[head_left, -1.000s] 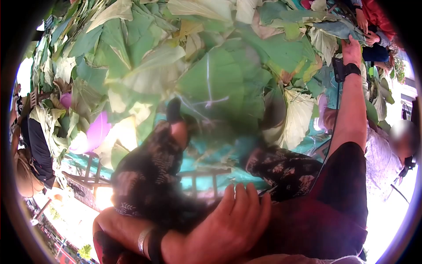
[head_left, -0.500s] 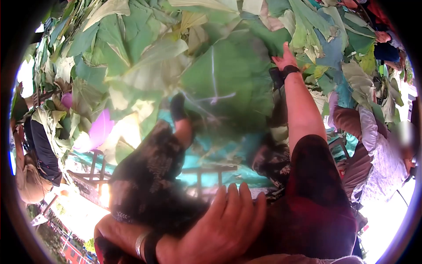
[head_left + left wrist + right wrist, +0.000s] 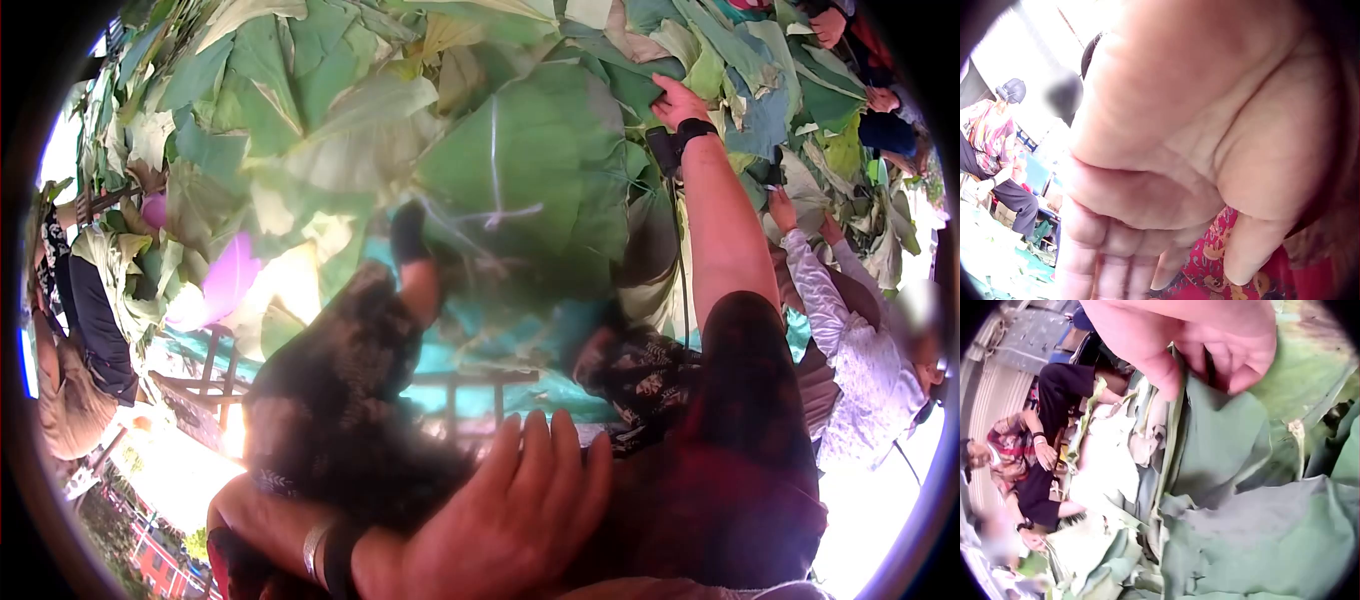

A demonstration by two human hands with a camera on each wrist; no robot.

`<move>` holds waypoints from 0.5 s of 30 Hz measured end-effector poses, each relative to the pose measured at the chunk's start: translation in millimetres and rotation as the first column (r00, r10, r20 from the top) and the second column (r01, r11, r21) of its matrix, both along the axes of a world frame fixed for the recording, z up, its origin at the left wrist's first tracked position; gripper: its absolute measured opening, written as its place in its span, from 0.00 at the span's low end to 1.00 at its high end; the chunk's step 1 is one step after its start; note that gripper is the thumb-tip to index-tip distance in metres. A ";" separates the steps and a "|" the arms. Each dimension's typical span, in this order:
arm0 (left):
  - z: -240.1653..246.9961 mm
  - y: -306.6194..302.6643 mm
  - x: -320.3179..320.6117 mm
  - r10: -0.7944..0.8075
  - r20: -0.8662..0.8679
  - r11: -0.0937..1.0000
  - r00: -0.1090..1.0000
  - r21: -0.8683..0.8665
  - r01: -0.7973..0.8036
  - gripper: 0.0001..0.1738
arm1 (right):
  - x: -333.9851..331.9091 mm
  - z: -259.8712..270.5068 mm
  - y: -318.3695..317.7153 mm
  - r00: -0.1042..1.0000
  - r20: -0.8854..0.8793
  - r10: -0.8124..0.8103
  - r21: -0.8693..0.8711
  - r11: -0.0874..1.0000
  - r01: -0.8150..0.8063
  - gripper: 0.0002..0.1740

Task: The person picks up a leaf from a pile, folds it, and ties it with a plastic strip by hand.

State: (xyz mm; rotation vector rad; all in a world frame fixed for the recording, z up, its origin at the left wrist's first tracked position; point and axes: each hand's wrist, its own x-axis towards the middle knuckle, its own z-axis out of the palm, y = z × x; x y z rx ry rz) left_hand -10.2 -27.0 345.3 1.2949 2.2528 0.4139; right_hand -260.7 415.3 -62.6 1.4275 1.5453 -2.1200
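Note the lotus-leaf pile [image 3: 270,100] with a turquoise sheet [image 3: 565,405] showing along its near edge. Find the lotus leaf [image 3: 1219,431] toward the pile's right edge, pinched between thumb and fingers of the right hand [image 3: 685,103]. Treat as light, limp, probably easily torn; hold by the folded edge. Note the left hand [image 3: 500,510], fingers straight, gripping nothing. Use the right wrist view for the pinch, unclear from the head view.

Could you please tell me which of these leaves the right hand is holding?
The green leaf just below the right hand in the right wrist view, its top edge in the grip; the large leaf lower down lies untouched.
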 end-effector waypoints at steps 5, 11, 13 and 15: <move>-7.8 -2.1 0.5 -0.023 -0.015 1.000 1.000 0.012 0.023 0.29 | 16.5 -36.4 -25.6 0.723 0.197 0.662 0.775 0.347 -0.529 0.39; -16.9 -6.0 -13.7 -0.062 -0.062 0.995 0.996 0.076 0.067 0.26 | -6.0 -36.5 -35.8 0.993 0.019 0.113 0.192 0.975 -0.114 0.37; -16.6 -5.0 -16.0 -0.058 -0.057 0.995 0.997 0.078 0.063 0.26 | -1.3 -1.4 -47.2 0.985 -0.016 0.172 0.160 0.973 -0.167 0.33; -15.3 -4.0 -18.1 -0.063 -0.055 0.996 0.997 0.059 0.066 0.26 | -6.3 -3.6 -49.3 0.972 -0.142 0.189 0.139 0.976 -0.169 0.31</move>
